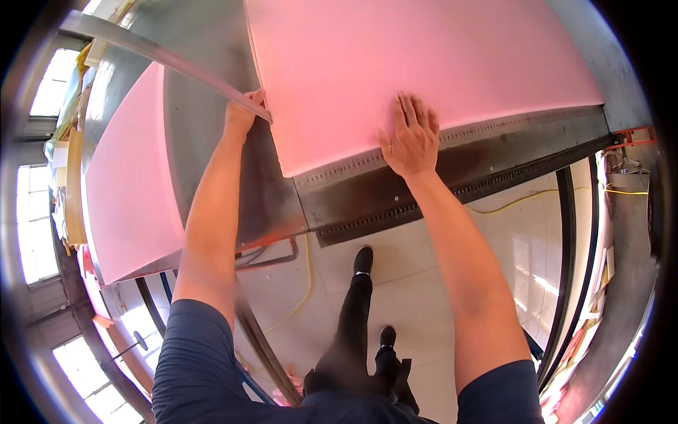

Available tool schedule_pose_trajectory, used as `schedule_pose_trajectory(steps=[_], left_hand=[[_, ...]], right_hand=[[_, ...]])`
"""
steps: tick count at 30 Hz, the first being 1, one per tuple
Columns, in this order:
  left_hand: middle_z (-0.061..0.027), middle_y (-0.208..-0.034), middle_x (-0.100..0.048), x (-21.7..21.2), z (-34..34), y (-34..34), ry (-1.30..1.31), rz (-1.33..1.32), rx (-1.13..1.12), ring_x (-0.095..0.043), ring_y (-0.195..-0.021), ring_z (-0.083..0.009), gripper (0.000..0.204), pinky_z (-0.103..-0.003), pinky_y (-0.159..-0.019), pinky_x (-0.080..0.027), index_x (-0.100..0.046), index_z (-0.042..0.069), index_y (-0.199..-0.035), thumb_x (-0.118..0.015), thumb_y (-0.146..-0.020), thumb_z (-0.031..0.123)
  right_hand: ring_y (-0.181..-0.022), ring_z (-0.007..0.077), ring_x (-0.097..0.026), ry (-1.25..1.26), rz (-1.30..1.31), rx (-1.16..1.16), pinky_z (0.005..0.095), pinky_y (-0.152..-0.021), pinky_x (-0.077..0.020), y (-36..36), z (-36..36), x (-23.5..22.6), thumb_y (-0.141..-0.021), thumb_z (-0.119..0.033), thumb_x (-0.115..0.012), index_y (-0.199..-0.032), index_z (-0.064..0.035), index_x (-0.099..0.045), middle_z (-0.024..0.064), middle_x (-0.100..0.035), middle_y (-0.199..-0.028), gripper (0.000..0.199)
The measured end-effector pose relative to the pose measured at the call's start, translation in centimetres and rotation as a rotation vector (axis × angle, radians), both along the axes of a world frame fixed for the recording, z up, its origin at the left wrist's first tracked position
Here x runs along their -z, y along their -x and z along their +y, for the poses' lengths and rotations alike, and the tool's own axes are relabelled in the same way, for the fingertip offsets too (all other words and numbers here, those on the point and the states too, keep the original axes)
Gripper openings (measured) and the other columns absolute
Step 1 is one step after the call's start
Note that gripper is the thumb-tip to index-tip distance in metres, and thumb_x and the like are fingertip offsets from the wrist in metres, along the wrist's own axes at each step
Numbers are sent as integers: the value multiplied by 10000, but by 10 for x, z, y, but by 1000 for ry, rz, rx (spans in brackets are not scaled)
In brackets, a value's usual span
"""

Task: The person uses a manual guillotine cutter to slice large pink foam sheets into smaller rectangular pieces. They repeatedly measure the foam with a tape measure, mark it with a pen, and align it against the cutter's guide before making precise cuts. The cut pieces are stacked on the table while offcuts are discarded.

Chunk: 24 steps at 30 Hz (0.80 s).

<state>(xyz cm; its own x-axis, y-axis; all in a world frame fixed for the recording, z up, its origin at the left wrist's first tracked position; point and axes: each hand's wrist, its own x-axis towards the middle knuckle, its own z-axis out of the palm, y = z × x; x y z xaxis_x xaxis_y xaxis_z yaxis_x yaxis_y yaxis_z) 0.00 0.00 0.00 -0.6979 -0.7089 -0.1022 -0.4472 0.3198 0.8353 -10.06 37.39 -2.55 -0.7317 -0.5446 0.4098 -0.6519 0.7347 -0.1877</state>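
Observation:
A large pink foam sheet (424, 56) lies on the dark metal table (282, 205), its near edge along a ruler strip (339, 169). My right hand (411, 138) rests flat on this near edge, fingers stretched out, partly over the ruler. At the sheet's left edge, my left hand (241, 116) is closed around the near end of a long grey metal bar (162, 56). The bar slants away to the far left, above the table. Its end touches or nearly touches the sheet's edge; the contact is too small to make out.
A second pink sheet (134, 177) lies on the table's left part. Along the front runs a dark toothed rail (508, 169). A red bracket (632, 136) sits at the right corner. Below are table legs (567, 233), a yellow cable (308, 272) and my shoes (363, 260).

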Motion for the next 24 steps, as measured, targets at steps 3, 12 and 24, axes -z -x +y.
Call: schedule_pose_trajectory(steps=[3, 12, 24], left_hand=[[-5, -866, -701, -2, 4, -1, -5, 18, 13, -602, -762, -110, 501, -268, -721, -486, -744, 10, -1095, -761, -877, 461], [-16, -892, -721, 14, 1, 3, 48, 160, 1, -609, -805, -93, 477, -252, -762, -495, -761, -6, -1048, -780, -868, 434], [-13, -877, -714, 15, -1, 7, 78, 155, 42, -586, -788, -91, 384, -257, -734, -469, -760, -23, -1017, -721, -930, 350]], right_hand=[[-1439, 279, -370, 30, 32, 6, 489, -1197, -226, -4, 0, -3, -913, -481, -560, -1462, -70, -470, 89, -463, -1518, 691], [-1433, 267, -378, 30, 41, 24, 482, -1195, -231, -2, 2, 2, -934, -484, -543, -1465, -72, -468, 73, -460, -1524, 677], [-1435, 256, -381, 90, 75, 34, 476, -1198, -219, -3, 5, 6, -927, -484, -551, -1453, -78, -483, 75, -470, -1519, 669]])
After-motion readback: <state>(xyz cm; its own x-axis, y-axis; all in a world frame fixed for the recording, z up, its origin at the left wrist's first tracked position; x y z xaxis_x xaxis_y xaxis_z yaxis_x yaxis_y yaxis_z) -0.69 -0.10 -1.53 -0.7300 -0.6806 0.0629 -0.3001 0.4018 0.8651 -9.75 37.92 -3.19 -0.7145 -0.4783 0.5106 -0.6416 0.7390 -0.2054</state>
